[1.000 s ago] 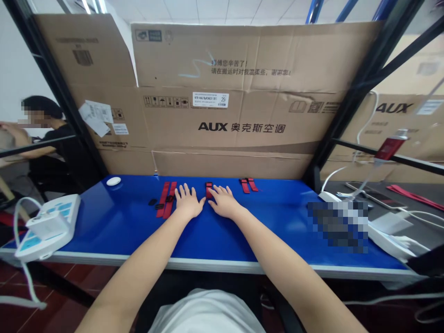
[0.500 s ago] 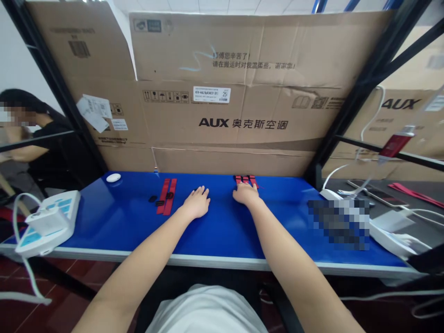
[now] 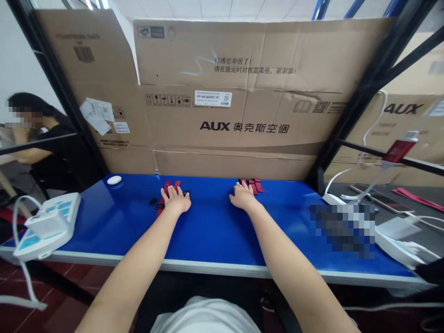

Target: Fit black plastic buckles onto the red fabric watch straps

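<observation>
Palm down, my left hand (image 3: pixel 175 200) lies with its fingers spread over the left pair of red straps (image 3: pixel 167 186), covering much of them. Black buckle parts (image 3: pixel 159 206) show at its left side, and a small black piece (image 3: pixel 153 202) rests further left. My right hand (image 3: pixel 242 196) is open beside and partly over the near left edge of another group of red straps (image 3: pixel 256 186) with black parts, at the back of the blue table (image 3: pixel 211 231). Nothing is seen gripped in either hand.
A white power strip (image 3: pixel 52 226) with a plug sits at the left, a white round object (image 3: pixel 114 180) behind it. Cardboard (image 3: pixel 225 162) stands along the back. A second power strip (image 3: pixel 391 245) and cables lie at the right. A seated person (image 3: pixel 52 143) is beyond the left frame.
My left hand has moved left from bare table onto the left straps. My right hand has shifted slightly left relative to its straps, uncovering more of them. The camera view has tilted a little.
</observation>
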Available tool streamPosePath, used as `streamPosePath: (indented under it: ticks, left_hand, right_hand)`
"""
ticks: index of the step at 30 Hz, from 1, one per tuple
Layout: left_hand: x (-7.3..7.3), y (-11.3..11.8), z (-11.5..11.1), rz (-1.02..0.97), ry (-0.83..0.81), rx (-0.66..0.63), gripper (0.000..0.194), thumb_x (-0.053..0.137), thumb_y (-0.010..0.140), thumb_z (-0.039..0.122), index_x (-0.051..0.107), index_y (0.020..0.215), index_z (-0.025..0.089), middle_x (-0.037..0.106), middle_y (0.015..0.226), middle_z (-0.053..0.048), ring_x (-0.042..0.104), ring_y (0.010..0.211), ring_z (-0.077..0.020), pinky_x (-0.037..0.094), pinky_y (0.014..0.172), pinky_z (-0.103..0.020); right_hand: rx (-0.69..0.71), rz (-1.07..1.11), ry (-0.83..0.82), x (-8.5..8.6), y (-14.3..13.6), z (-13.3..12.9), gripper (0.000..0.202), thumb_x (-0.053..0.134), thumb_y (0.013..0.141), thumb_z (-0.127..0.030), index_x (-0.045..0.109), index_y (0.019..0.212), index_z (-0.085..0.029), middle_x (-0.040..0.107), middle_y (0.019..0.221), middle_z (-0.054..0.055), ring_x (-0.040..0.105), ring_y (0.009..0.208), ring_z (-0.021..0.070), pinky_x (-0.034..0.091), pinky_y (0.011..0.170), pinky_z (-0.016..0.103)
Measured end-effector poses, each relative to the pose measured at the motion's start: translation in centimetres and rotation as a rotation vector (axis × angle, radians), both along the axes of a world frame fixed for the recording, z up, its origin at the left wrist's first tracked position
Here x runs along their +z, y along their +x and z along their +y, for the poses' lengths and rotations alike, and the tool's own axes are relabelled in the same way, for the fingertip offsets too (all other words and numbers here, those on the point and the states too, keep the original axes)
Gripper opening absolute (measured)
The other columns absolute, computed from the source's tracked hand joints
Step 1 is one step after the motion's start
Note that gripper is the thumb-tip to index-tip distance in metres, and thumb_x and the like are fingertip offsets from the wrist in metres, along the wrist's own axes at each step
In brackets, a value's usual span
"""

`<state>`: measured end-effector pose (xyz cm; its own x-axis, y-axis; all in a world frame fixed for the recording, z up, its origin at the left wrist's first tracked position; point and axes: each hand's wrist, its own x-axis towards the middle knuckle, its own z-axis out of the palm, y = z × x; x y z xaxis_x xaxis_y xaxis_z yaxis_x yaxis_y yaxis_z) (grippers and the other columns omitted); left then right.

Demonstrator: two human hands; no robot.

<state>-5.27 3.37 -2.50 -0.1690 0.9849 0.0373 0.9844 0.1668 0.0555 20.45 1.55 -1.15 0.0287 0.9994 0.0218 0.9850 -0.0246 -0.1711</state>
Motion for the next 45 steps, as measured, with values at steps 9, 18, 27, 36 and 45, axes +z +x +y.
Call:
streamPosePath:
  ticks: [9,18,27,36,45]
  left_hand:
    - [0.2,0.6,-0.1,-0.153,-0.055,-0.433,0.063,0.023,0.096,0.045,0.015,0.155,0.023,0.007,0.161,-0.008,0.005,0.149,-0.0256,0.006,0.117,-0.054]
    - [1.1,3.2,-1.9,-0.359,-0.116,-0.994,0.044,0.034,0.096,0.033,0.048,0.138,0.032,0.029,0.157,0.004,0.017,0.147,-0.0167,0.005,0.121,-0.043]
    - [1.5,2.4,-0.9,-0.553,0.053,-0.897,0.025,0.041,0.091,0.02,0.064,0.102,0.022,0.059,0.136,-0.004,0.051,0.13,-0.0196,0.038,0.109,-0.034]
    - [0.4,-1.4,2.4,-0.358,0.257,-0.696,0.027,0.044,0.09,0.02,0.063,0.109,0.023,0.065,0.126,-0.002,0.057,0.121,-0.0178,0.041,0.105,-0.03]
    - [0.9,-3.7,2.1,-0.273,0.261,-0.601,0.03,0.05,0.087,0.022,0.07,0.109,0.018,0.068,0.118,-0.009,0.061,0.114,-0.0238,0.041,0.104,-0.032]
  right_hand:
    - [0.18,0.099,0.1,-0.4,-2.0,-0.4,0.048,0.047,0.087,-0.022,0.054,0.133,-0.011,0.048,0.145,0.014,0.036,0.138,0.0283,0.023,0.115,0.038]
    - [0.252,0.214,0.157,-0.4,-1.0,-0.5,0.047,0.049,0.088,-0.019,0.053,0.135,-0.024,0.055,0.134,0.007,0.047,0.123,0.0236,0.036,0.104,0.034]
    - [0.177,0.382,-0.004,0.9,0.2,-0.1,0.02,0.071,0.077,-0.018,0.07,0.097,-0.018,0.072,0.091,0.004,0.065,0.078,0.0135,0.048,0.068,0.02]
    - [0.054,0.319,0.194,2.9,3.5,-0.3,0.011,0.076,0.064,-0.014,0.071,0.074,-0.018,0.071,0.075,0.002,0.064,0.072,0.0154,0.046,0.064,0.022]
    - [0.156,0.152,0.041,4.3,3.5,-2.5,0.02,0.063,0.062,-0.001,0.072,0.069,-0.018,0.069,0.064,0.002,0.061,0.058,0.0141,0.043,0.056,0.021]
